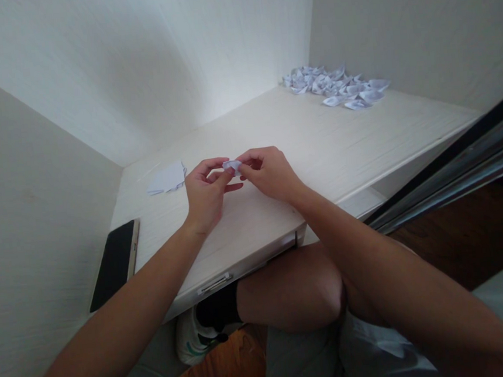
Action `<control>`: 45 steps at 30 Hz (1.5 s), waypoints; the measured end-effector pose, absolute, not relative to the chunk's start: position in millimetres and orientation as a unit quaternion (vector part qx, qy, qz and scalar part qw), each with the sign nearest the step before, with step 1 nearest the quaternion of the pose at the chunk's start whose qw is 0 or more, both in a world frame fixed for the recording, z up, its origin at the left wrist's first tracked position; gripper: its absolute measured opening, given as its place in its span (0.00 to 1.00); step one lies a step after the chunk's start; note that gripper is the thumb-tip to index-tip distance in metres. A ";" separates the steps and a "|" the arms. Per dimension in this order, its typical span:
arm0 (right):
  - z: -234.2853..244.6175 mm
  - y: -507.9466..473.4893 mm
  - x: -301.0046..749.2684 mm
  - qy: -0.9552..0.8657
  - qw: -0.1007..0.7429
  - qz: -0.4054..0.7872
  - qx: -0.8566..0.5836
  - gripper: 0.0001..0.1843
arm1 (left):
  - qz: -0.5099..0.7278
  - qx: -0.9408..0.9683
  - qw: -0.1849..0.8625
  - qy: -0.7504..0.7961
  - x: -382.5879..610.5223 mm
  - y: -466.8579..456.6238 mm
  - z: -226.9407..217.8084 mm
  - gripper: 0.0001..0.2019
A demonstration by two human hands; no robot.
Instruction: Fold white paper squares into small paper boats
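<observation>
White desk [250, 124]; over its front middle, folded paper piece [233, 166], pinched by fingertips of left hand [205, 195] and right hand [271, 172]; step apparently shaping folds, next move seemingly calling for fine creasing; desk's left, paper stack [166, 177]; its far right corner, folded-paper pile [330, 83]; no legible brands, labels or writing

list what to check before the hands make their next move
1. Paper piece held by both left hand and right hand: ok, fingertips pinch it
2. Its folds neat: cannot tell, fingers cover much of it
3. Paper stack on the desk: ok, beyond the left hand
4. Folded paper pile apart from both hands: ok, at the far right
5. Phone untouched by left forearm: cannot tell
</observation>
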State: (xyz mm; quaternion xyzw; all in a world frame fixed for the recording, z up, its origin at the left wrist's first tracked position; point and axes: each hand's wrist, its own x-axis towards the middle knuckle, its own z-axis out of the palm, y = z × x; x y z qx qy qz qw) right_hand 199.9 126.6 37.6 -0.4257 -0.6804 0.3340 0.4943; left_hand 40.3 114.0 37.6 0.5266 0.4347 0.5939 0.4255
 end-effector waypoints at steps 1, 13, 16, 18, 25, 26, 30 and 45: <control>38.6 126.2 200.4 -0.686 0.490 0.325 -0.429 0.08 | 0.593 0.527 0.426 0.435 40.4 114.0 38.0 0.17; 43.1 112.3 191.1 -0.746 0.467 0.174 -0.443 0.15 | 0.626 0.499 0.412 0.435 43.5 110.8 41.1 0.17; 40.5 116.9 198.0 -0.726 0.500 0.291 -0.372 0.15 | 0.621 0.465 0.466 0.426 41.7 113.1 40.2 0.16; 38.6 119.8 203.1 -0.747 0.492 0.291 -0.339 0.10 | 0.612 0.445 0.499 0.422 40.8 114.8 39.4 0.14; 37.5 130.3 220.3 -0.737 0.488 0.342 -0.320 0.07 | 0.566 0.543 0.487 0.385 32.4 116.7 44.0 0.12; 38.8 132.2 224.7 -0.729 0.480 0.376 -0.311 0.08 | 0.552 0.582 0.469 0.370 29.5 117.3 45.2 0.13; 46.1 137.3 244.9 -0.707 0.436 0.483 -0.277 0.09 | 0.470 0.709 0.370 0.374 17.8 120.3 45.6 0.16; 46.2 133.2 246.2 -0.772 0.439 0.343 -0.304 0.04 | 0.469 0.719 0.316 0.404 27.5 114.0 39.9 0.12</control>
